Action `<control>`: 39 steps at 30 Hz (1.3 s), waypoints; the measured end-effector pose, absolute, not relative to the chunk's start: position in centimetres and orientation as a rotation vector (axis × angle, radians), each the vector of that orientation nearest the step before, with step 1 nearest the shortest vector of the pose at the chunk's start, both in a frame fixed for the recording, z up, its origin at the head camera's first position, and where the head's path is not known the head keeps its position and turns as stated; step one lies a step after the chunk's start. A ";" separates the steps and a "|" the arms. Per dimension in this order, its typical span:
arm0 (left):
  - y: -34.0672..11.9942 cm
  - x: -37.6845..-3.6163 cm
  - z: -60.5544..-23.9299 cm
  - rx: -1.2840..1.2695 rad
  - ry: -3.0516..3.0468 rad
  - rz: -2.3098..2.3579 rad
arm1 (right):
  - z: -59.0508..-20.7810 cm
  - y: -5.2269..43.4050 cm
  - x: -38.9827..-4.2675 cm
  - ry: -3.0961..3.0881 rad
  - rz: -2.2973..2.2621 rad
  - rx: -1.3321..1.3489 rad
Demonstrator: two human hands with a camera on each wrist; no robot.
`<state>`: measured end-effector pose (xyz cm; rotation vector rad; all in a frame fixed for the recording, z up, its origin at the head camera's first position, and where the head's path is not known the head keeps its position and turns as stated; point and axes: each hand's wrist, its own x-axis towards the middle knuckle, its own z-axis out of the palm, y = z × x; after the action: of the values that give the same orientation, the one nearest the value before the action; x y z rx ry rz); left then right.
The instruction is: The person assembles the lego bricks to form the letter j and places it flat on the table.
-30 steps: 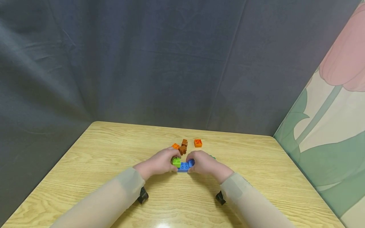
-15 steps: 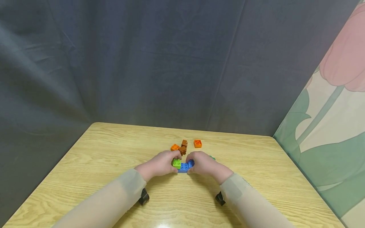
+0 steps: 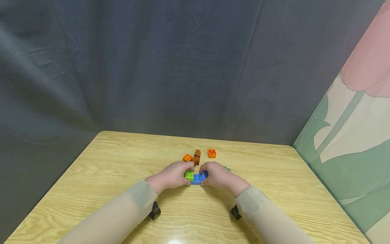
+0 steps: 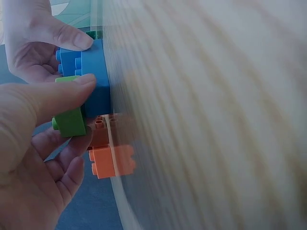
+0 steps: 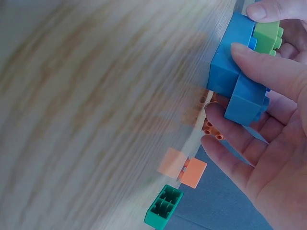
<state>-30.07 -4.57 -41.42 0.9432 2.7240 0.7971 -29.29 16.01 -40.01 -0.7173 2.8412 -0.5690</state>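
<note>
We've got both hands mid-table: left hand [image 3: 170, 176] pinches the lime brick [image 3: 189, 175] sitting on the blue brick [image 3: 198, 178]'s left end, thumb in front; right hand [image 3: 217, 176] grips the blue brick's right end. Just behind: two orange bricks [image 3: 187, 157] [image 3: 211, 153], a brown piece [image 3: 196, 157], and a green brick [image 5: 164, 206] by the right hand. Table [image 3: 106, 176] bare to L/R edges & near edge; grey curtain [image 3: 152, 67] close behind far edge.

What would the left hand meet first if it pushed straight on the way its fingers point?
Probably the small brown plastic brick, just beyond the left hand gripping the lime-green plastic brick on the blue plastic brick; depth is unclear.
</note>
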 end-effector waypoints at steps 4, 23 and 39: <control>-4.6 -29.9 -41.4 0.946 2.721 0.793 | -40.1 16.0 -29.3 2.839 -0.574 -0.727; -4.0 -29.4 -41.2 0.994 2.801 0.661 | -40.1 16.2 -29.4 2.830 -0.610 -0.766; -3.1 -29.7 -41.3 1.047 2.898 0.539 | -40.3 16.2 -29.4 2.817 -0.628 -0.780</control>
<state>-29.71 -3.07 -41.34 1.0473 2.8982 0.5392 -29.44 16.22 -40.25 -0.7803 2.8174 -0.6280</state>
